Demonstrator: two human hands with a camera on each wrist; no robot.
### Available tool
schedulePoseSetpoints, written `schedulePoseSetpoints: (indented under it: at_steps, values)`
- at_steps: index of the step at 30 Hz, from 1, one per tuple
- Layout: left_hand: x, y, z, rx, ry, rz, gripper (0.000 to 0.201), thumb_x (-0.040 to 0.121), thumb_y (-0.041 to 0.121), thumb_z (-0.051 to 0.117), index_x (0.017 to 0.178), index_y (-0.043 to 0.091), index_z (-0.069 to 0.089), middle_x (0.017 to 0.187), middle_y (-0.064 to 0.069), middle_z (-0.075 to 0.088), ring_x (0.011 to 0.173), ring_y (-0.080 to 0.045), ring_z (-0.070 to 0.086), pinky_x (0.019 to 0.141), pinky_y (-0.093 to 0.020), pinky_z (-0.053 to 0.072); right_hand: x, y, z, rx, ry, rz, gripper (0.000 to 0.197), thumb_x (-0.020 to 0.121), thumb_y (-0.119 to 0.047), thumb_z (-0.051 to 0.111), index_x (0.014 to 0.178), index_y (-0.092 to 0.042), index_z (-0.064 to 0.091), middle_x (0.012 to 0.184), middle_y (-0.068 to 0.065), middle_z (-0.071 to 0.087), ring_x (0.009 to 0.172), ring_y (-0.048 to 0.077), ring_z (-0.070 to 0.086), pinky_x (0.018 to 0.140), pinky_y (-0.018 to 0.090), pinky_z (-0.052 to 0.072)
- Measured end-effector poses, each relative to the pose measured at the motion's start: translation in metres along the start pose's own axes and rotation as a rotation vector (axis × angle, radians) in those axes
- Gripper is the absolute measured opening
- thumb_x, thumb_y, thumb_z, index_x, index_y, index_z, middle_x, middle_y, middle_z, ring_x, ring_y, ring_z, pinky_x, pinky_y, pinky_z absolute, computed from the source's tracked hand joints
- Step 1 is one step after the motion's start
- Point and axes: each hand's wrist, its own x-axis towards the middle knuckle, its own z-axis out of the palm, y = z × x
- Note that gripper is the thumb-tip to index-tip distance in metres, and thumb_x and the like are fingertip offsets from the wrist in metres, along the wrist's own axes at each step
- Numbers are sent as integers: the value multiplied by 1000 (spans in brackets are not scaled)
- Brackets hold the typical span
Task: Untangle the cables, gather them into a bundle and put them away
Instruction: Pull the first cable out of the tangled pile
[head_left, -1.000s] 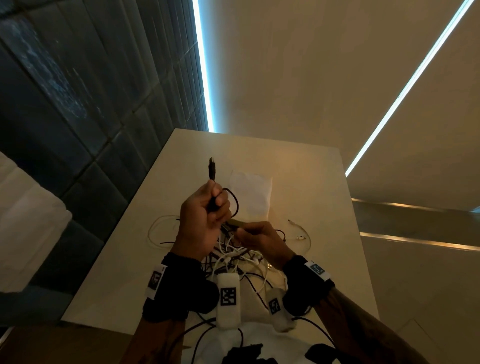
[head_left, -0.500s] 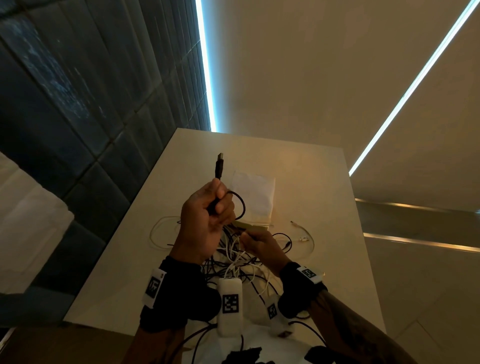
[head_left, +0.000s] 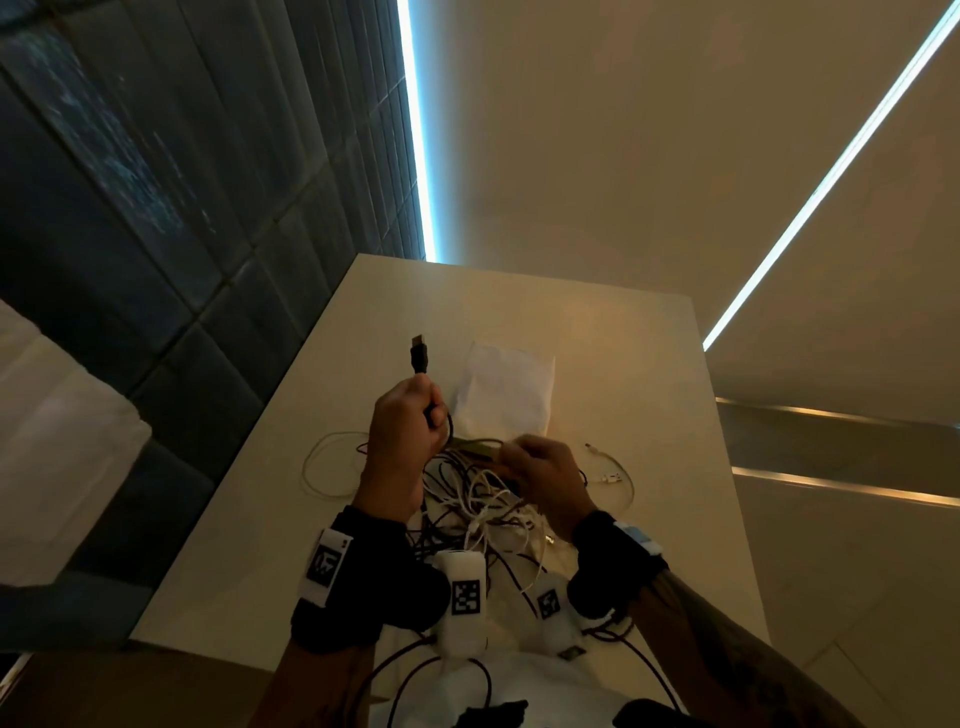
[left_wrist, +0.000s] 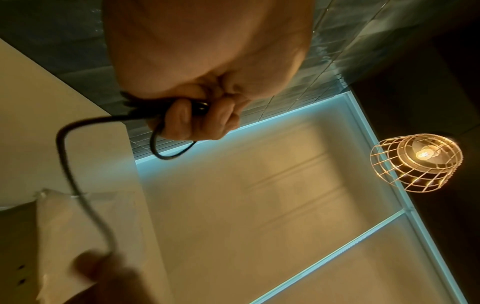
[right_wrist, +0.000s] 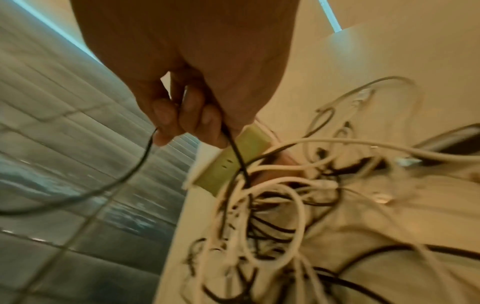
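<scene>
Left hand (head_left: 402, 436): fingers clamped on thin black USB cable (left_wrist: 78, 181), plug up.
Right hand (head_left: 540, 467): fingers pinch same cable above tangled black-and-white cable pile (head_left: 483, 509) on pale tabletop (head_left: 649, 415).

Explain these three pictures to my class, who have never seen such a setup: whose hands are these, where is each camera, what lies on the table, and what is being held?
No machine here: a person works with two bare hands, wearing three cameras. The head view looks down from the forehead; the other two look along each wrist at the fingers. The left hand grips a black cable near its plug, which sticks up above the fist. The right hand pinches the same cable further along, above a tangle of white and black cables on the pale table. A white bag lies behind the hands, and a flat yellowish piece lies by the tangle, just below the right fingers.
</scene>
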Motion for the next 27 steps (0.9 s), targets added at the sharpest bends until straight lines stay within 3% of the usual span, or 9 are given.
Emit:
schedulePoseSetpoints:
  at_steps: [3,6,8,10,12,14,19,23,27]
  values:
    - [2,-9,1,47,67,-34,33,102,14,32,70,12,42,62,-8,47,45,-15,31,37,-19,25,-5,-38,15,36,-2,-111,19,94,-13,58,83,-1,67,54,-6,48,52,13,47,66,36,50]
    - [2,-13,2,41,89,-93,32,102,16,33,71,12,42,67,-11,62,49,-16,40,40,-20,28,-16,-68,26,38,-51,-231,17,95,-7,54,84,2,64,51,-10,44,45,4,37,49,17,42]
    - [3,-13,1,45,95,-104,33,103,19,34,72,12,44,69,-9,61,50,-15,44,45,-24,29,-24,-77,30,33,-109,-290,16,95,-4,54,86,5,62,55,-11,53,48,4,41,52,21,40]
    - [3,-11,1,13,64,-122,34,103,22,35,72,12,46,69,-9,55,51,-15,47,52,-29,32,-30,-76,33,11,-181,-339,14,94,-2,56,86,7,63,72,-1,66,57,11,50,58,28,43]
    - [0,-7,0,-147,-34,-169,36,103,24,34,71,13,45,71,-11,61,61,-20,54,63,-33,41,-34,-72,34,-42,-266,-341,14,94,-1,56,83,7,62,71,10,59,57,13,48,56,23,40]
    - [-4,-2,0,-338,-121,-199,36,103,27,33,71,13,45,68,-8,60,67,-22,56,72,-35,44,-36,-66,31,-44,-331,-294,17,95,-4,56,80,1,63,65,10,48,53,11,40,53,19,35]
    - [-7,9,4,-399,-224,-70,34,103,24,32,72,15,44,60,1,47,46,-11,38,52,-25,35,-29,-28,21,-106,-347,-157,31,100,-18,50,73,-12,64,65,6,51,53,8,43,54,18,36]
    - [-6,14,0,-401,-269,6,35,103,23,31,72,15,43,58,3,45,41,-7,26,46,-22,26,-19,9,5,-124,-257,-99,31,101,-18,47,76,-6,61,70,12,49,59,16,43,56,18,35]
    - [-7,10,0,-368,-272,23,36,104,23,29,71,14,42,54,7,37,40,-5,25,45,-21,24,-13,23,3,-157,-222,-94,31,102,-11,43,77,-1,57,64,-2,49,55,6,41,56,16,35]
